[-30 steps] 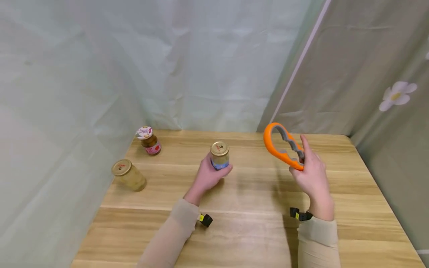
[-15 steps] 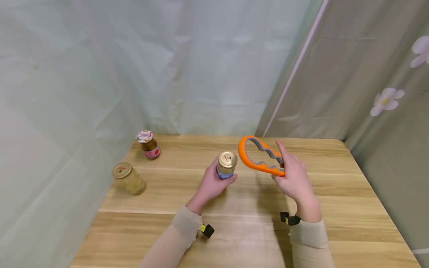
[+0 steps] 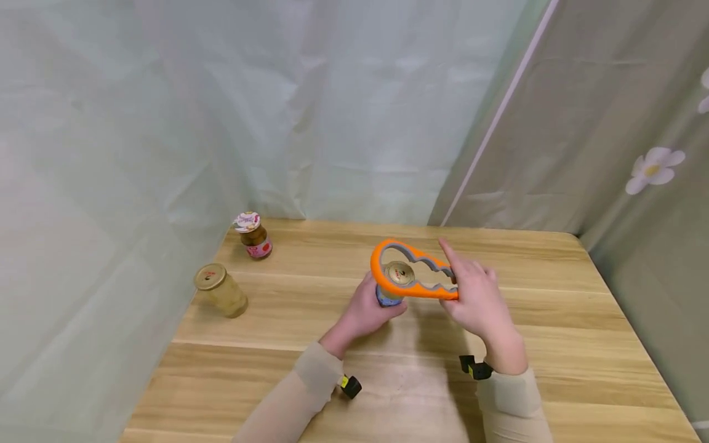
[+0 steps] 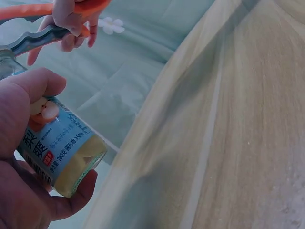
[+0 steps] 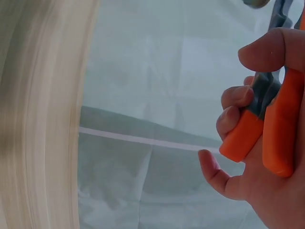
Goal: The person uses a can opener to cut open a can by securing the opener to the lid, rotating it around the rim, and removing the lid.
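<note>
My left hand (image 3: pixel 367 309) grips a glass jar (image 4: pixel 64 143) with a blue fruit label and a gold lid (image 3: pixel 400 272), held above the table. Fingers and thumb wrap its side in the left wrist view. My right hand (image 3: pixel 477 298) holds the handle ends of an orange jar opener (image 3: pixel 412 290) with grey scalloped inner edges. The opener's rounded loop overlaps the jar's top in the head view, and the gold lid shows inside it. In the right wrist view, the two orange handles (image 5: pixel 280 129) lie between thumb and fingers.
At the left of the wooden table (image 3: pixel 266 375) stands a gold-lidded jar (image 3: pixel 224 294) with pale contents. Behind it is a smaller jar (image 3: pixel 255 237) with a patterned white lid and pink label. A pale curtain (image 3: pixel 354 111) hangs along the back edge.
My right hand has brought the jar opener leftward until its loop lies over the jar's lid. The left hand has moved slightly right and toward me with the jar.
</note>
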`<state>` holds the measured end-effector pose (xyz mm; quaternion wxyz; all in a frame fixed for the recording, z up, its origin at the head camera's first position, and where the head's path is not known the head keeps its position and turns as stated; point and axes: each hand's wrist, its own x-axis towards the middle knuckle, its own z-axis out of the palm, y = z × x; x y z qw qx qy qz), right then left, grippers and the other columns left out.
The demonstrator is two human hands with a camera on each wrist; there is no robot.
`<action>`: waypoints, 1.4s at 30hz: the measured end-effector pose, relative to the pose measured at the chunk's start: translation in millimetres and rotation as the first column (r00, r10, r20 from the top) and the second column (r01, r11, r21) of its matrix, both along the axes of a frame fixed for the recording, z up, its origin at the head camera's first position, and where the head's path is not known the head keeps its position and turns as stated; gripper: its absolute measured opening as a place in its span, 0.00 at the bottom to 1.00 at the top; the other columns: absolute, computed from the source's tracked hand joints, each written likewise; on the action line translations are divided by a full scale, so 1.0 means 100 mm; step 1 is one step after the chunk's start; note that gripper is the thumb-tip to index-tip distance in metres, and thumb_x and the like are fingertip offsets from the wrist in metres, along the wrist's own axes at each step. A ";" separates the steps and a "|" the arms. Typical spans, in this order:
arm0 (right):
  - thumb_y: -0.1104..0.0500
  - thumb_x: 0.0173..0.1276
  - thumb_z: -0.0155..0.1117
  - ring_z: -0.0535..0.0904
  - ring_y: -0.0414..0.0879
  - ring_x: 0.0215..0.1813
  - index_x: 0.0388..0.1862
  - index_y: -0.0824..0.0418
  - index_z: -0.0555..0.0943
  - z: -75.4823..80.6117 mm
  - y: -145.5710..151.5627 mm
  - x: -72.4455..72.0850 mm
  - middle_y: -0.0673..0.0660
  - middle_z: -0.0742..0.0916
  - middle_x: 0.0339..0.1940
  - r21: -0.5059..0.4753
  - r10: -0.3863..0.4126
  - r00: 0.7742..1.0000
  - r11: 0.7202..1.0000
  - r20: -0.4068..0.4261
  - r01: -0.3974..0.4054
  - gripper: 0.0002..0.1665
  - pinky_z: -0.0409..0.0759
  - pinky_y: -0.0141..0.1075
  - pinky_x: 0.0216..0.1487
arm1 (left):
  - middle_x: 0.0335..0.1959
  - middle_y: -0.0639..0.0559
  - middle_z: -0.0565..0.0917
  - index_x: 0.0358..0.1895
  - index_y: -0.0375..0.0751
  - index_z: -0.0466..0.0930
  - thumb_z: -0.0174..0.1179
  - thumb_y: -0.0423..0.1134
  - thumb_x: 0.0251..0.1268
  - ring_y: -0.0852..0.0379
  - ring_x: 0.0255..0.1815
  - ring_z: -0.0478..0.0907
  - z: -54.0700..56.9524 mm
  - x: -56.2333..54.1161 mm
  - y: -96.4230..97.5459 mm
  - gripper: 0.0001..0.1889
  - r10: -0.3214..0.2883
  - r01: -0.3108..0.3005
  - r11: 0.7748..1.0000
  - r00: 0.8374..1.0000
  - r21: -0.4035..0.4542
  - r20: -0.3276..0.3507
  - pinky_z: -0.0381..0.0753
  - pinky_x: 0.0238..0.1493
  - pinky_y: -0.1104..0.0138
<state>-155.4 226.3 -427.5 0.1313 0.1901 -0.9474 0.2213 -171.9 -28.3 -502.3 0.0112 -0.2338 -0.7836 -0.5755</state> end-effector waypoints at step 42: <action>0.60 0.54 0.79 0.66 0.40 0.22 0.65 0.48 0.85 0.14 -0.09 0.12 0.42 0.72 0.22 0.078 0.093 0.992 0.993 -0.083 -0.086 0.36 0.68 0.37 0.24 | 0.68 0.52 0.78 0.73 0.48 0.76 0.78 0.25 0.58 0.52 0.67 0.75 0.00 0.01 0.14 0.39 -0.170 0.169 0.984 0.985 0.061 0.014 0.70 0.73 0.50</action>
